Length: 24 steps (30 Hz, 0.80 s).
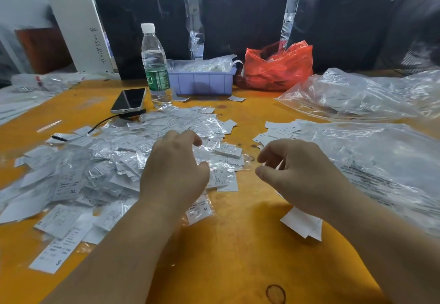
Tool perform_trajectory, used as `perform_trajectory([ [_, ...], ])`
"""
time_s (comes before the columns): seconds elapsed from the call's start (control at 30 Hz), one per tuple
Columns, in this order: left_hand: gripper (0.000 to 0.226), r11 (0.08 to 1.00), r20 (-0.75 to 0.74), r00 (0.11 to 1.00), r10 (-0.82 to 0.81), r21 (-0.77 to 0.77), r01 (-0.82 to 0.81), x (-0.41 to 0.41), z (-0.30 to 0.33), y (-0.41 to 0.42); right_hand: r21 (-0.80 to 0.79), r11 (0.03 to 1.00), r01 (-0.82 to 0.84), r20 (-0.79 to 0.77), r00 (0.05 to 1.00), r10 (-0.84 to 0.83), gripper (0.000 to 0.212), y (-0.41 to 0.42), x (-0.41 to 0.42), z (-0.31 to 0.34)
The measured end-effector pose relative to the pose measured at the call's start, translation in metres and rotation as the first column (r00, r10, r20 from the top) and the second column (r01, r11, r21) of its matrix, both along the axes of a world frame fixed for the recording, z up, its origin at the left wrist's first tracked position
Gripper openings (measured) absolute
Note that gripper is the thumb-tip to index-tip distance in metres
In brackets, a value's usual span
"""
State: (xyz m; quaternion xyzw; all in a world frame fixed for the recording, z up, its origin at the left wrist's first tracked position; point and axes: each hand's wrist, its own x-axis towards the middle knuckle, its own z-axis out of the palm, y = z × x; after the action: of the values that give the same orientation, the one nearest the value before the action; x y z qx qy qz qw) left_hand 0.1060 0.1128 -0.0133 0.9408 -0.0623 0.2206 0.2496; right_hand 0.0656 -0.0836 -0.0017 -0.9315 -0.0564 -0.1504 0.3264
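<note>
1. Left hand (173, 172): fingers bent down over the pile of labels (95, 161), tips on the sleeves. Its own back hides whether a label is pinched, so I cannot tell.
2. The pile covers the left half of the table (226, 268), most labels in shiny clear sleeves.
3. Right hand (302, 175): hovers over bare table beside the pile, fingers loosely curled. Thumb and forefinger are near but apart, with nothing plainly between them.
4. Risk: the sleeves are slick and overlapping. A pinch may lift two at once, or drag neighbours and mix the sizes (XL, M and S are readable).
5. Risk: the loose labels (302, 226) under the right wrist could be swept toward the near edge by the forearm.
6. Risk: the far side of the pile touches the cable (102, 122) and lies near the water bottle (156, 65). A broad sweep might snag one or the other.
7. Hard to make out: the print on most labels. The small stack (278, 132) is partly under the clear bags (381, 161).
</note>
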Motion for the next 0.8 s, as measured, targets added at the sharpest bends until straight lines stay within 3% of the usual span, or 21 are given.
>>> perform_trajectory([
  [0.1, 0.031, 0.997, -0.024, 0.996, -0.082, 0.004, 0.082, -0.006, 0.002, -0.008, -0.142, 0.989, 0.047, -0.009, 0.999, -0.048, 0.013, -0.005, -0.007, 0.009],
  [0.23, 0.015, 0.941, -0.137, 0.931, -0.339, -0.065, 0.333, -0.024, -0.001, -0.032, -0.301, 0.940, 0.159, 0.003, 0.986, -0.166, 0.020, -0.028, -0.024, 0.027],
  [0.33, 0.031, 0.852, -0.188, 0.833, -0.520, -0.049, 0.521, -0.035, -0.007, -0.057, -0.340, 0.911, 0.233, -0.001, 0.969, -0.248, 0.022, -0.048, -0.041, 0.033],
  [0.43, 0.042, 0.756, -0.256, 0.755, -0.603, 0.120, 0.644, -0.037, -0.013, -0.074, -0.444, 0.828, 0.342, 0.005, 0.925, -0.379, 0.022, -0.062, -0.047, 0.026],
  [0.53, 0.033, 0.716, -0.251, 0.746, -0.617, 0.214, 0.664, -0.035, -0.018, -0.078, -0.496, 0.785, 0.372, -0.011, 0.901, -0.434, 0.023, -0.068, -0.046, 0.012],
  [0.67, 0.025, 0.761, -0.225, 0.786, -0.575, 0.205, 0.615, -0.031, -0.013, -0.083, -0.441, 0.794, 0.420, 0.016, 0.888, -0.460, 0.023, -0.076, -0.041, 0.004],
  [0.8, 0.028, 0.791, -0.227, 0.833, -0.504, 0.267, 0.551, -0.030, -0.008, -0.101, -0.498, 0.747, 0.440, -0.010, 0.859, -0.513, 0.023, -0.078, -0.042, 0.001],
])
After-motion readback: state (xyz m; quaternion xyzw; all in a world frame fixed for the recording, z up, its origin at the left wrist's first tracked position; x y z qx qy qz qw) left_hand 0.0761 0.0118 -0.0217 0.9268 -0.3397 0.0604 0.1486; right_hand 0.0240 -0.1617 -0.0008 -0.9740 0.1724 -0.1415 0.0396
